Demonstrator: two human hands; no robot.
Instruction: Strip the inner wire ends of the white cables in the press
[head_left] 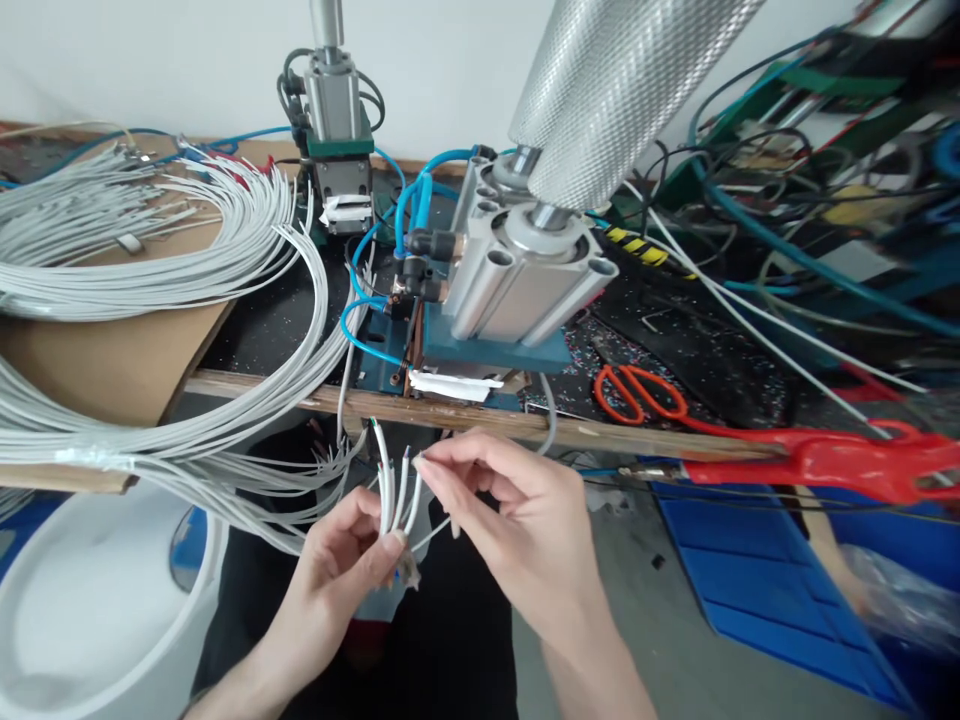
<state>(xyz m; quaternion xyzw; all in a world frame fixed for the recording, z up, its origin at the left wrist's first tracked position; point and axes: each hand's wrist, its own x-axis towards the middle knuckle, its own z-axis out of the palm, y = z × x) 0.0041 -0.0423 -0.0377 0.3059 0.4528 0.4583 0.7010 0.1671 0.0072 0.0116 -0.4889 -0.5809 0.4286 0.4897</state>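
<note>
The left hand [352,560] pinches a fan of white wires [394,490]; the right hand [510,510] nips one tip at 12 o'clock. Separating each end cleanly probably works best.

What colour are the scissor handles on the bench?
Orange; the scissors show best in the head view.

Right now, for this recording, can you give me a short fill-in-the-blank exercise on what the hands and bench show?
1. The left hand pinches a few thin ____ wires.
2. The right hand touches the tip of one wire with its ____.
3. The orange-handled scissors lie on the black bench mat, to the ____ of the silver pneumatic cylinder.

Missing words: white; fingertips; right
</note>
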